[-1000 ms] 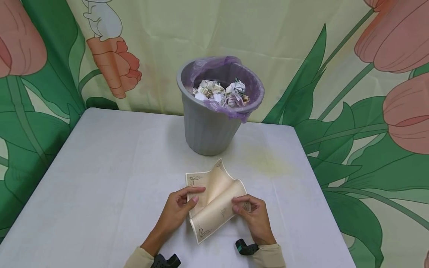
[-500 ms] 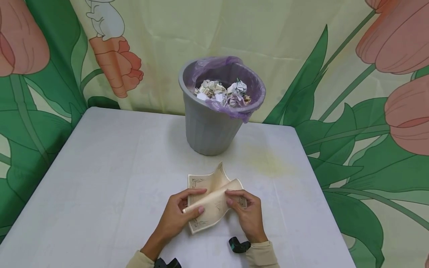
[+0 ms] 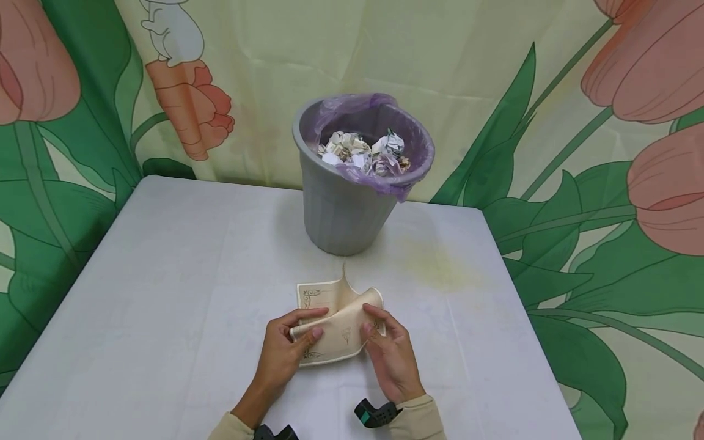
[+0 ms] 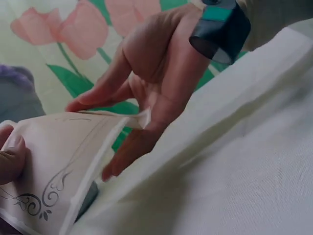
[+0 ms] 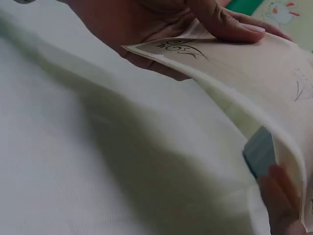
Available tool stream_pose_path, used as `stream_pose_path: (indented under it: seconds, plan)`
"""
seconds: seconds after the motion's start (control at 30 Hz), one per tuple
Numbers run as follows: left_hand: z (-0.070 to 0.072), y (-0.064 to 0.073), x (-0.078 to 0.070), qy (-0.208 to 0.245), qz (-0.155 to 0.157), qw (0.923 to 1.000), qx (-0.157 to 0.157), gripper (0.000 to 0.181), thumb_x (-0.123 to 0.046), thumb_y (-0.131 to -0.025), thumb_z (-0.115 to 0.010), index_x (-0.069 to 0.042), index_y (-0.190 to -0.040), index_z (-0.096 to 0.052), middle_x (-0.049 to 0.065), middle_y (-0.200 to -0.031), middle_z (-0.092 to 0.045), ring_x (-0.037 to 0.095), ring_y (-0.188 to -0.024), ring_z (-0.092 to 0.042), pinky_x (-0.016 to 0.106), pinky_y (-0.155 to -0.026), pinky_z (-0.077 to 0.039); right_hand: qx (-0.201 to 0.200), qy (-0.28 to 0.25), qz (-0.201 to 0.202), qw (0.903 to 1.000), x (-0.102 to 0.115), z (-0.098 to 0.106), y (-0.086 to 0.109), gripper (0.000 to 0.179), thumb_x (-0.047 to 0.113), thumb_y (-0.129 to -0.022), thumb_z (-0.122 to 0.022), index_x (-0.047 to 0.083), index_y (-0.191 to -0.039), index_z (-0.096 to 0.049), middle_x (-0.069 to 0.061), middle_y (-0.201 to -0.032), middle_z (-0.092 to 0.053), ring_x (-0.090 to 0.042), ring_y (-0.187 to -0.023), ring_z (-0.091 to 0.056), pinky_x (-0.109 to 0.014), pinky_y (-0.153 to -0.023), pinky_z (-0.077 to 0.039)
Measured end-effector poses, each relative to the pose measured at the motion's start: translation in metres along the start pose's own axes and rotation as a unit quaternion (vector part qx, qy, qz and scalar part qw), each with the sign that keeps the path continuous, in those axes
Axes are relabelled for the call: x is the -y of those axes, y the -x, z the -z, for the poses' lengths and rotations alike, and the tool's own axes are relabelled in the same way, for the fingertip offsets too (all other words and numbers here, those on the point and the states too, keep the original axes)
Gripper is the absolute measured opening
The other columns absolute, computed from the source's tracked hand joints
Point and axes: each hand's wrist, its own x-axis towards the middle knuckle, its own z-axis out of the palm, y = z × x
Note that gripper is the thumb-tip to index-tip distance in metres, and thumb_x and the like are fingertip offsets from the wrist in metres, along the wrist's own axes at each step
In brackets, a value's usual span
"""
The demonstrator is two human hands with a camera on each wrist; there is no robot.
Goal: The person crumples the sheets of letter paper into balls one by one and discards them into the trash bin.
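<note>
A cream sheet of paper point(image 3: 343, 333) with dark scroll corners is held above the table, bent so its near part folds over its far part. At its left edge, my left hand point(image 3: 283, 351) grips it; in the right wrist view that hand's thumb point(image 5: 239, 32) lies on top. The right hand point(image 3: 392, 354) holds the right side between thumb and fingers. In the left wrist view, the paper's edge point(image 4: 105, 152) runs into the right hand point(image 4: 156, 63). A small blue-grey piece point(image 5: 261, 152) of unclear kind shows beneath the sheet.
A grey bin point(image 3: 349, 220) with a purple liner point(image 3: 415, 150) stands at the table's back, holding several crumpled paper balls point(image 3: 357, 150). White cloth covers the table point(image 3: 165, 293). Behind hangs a printed curtain point(image 3: 264, 67) with tulips.
Both hands have shifted slightly left with the paper. The sheet's near part has been raised and folded over. My left thumb now presses on this folded part. The bin stays put.
</note>
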Motion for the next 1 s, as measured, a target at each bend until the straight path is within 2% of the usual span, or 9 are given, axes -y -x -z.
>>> stream_pose_path:
  seconds: [0.07,0.23,0.3,0.43,0.57,0.63,0.7,0.83,1.0]
  plan:
    - [0.000,0.001,0.000,-0.008,-0.008,0.9999,0.002,0.031,-0.007,-0.094,-0.079,-0.002,-0.125,-0.075,0.013,-0.134,-0.073,0.012,-0.113,-0.073,0.028,-0.086,-0.064,0.003,-0.008,-0.004,1.0000,0.000,-0.003,0.000,0.036,0.000,-0.099,-0.071,0.008,-0.133,-0.070,-0.011,-0.173,-0.021,-0.026,-0.158,-0.023,-0.023,-0.112,-0.048]
    - [0.000,0.001,0.001,-0.028,-0.030,0.9991,0.012,0.026,-0.006,-0.093,-0.079,-0.002,-0.119,-0.077,0.013,-0.127,-0.076,0.010,-0.117,-0.071,0.024,-0.090,-0.061,0.006,0.021,0.002,0.9998,-0.002,-0.011,-0.002,0.036,0.003,-0.096,-0.076,0.010,-0.132,-0.072,-0.012,-0.174,-0.023,-0.029,-0.161,-0.018,-0.027,-0.113,-0.046]
    - [-0.001,0.002,0.002,-0.024,-0.023,0.9993,0.019,0.026,-0.006,-0.094,-0.079,-0.002,-0.119,-0.077,0.011,-0.126,-0.076,0.010,-0.119,-0.070,0.025,-0.091,-0.060,0.023,0.018,-0.001,0.9996,-0.004,-0.015,-0.002,0.036,0.005,-0.098,-0.075,0.011,-0.133,-0.071,-0.013,-0.174,-0.023,-0.029,-0.160,-0.020,-0.031,-0.115,-0.043]
    - [-0.003,0.003,0.003,-0.009,0.014,0.9996,0.022,0.028,-0.010,-0.096,-0.078,-0.003,-0.123,-0.076,0.008,-0.130,-0.075,0.011,-0.117,-0.070,0.028,-0.087,-0.062,0.062,-0.013,-0.009,0.9980,-0.006,-0.022,-0.002,0.035,0.007,-0.102,-0.071,0.015,-0.136,-0.067,-0.013,-0.173,-0.023,-0.026,-0.157,-0.028,-0.030,-0.118,-0.044]
    - [-0.005,0.003,0.005,-0.013,0.031,0.9994,0.010,0.028,-0.014,-0.098,-0.077,-0.008,-0.125,-0.076,0.005,-0.136,-0.072,0.011,-0.122,-0.066,0.028,-0.085,-0.061,0.070,-0.008,0.004,0.9975,-0.007,-0.027,-0.001,0.038,0.006,-0.099,-0.074,0.014,-0.135,-0.067,-0.012,-0.173,-0.021,-0.024,-0.156,-0.028,-0.027,-0.113,-0.048]
    - [-0.006,0.003,0.006,-0.022,0.023,0.9995,0.006,0.028,-0.015,-0.098,-0.077,-0.010,-0.126,-0.075,0.004,-0.137,-0.072,0.011,-0.128,-0.062,0.026,-0.089,-0.060,0.066,0.009,0.019,0.9976,-0.007,-0.030,0.000,0.042,0.005,-0.096,-0.077,0.010,-0.136,-0.067,-0.014,-0.173,-0.023,-0.025,-0.155,-0.029,-0.028,-0.110,-0.051]
    - [-0.006,0.002,0.007,-0.033,0.011,0.9994,0.002,0.027,-0.016,-0.099,-0.077,-0.013,-0.125,-0.075,0.002,-0.135,-0.072,0.012,-0.134,-0.058,0.025,-0.096,-0.056,0.061,0.032,0.037,0.9970,-0.007,-0.033,0.000,0.047,0.005,-0.093,-0.081,0.005,-0.137,-0.066,-0.015,-0.170,-0.028,-0.028,-0.151,-0.037,-0.030,-0.105,-0.055]
    - [-0.007,0.001,0.008,-0.057,-0.025,0.9980,-0.001,0.027,-0.017,-0.098,-0.077,-0.018,-0.125,-0.075,-0.001,-0.131,-0.074,0.012,-0.136,-0.057,0.023,-0.106,-0.046,0.058,0.065,0.074,0.9935,-0.007,-0.041,0.000,0.052,0.003,-0.090,-0.083,-0.004,-0.138,-0.062,-0.015,-0.159,-0.041,-0.027,-0.143,-0.049,-0.034,-0.101,-0.059]
    - [-0.007,0.001,0.008,-0.058,-0.054,0.9968,-0.003,0.027,-0.011,-0.098,-0.077,-0.016,-0.124,-0.073,0.001,-0.129,-0.074,0.011,-0.132,-0.060,0.020,-0.106,-0.045,0.045,0.074,0.096,0.9916,-0.009,-0.049,-0.001,0.050,0.003,-0.088,-0.084,-0.009,-0.131,-0.064,-0.013,-0.150,-0.054,-0.024,-0.145,-0.048,-0.032,-0.108,-0.055]
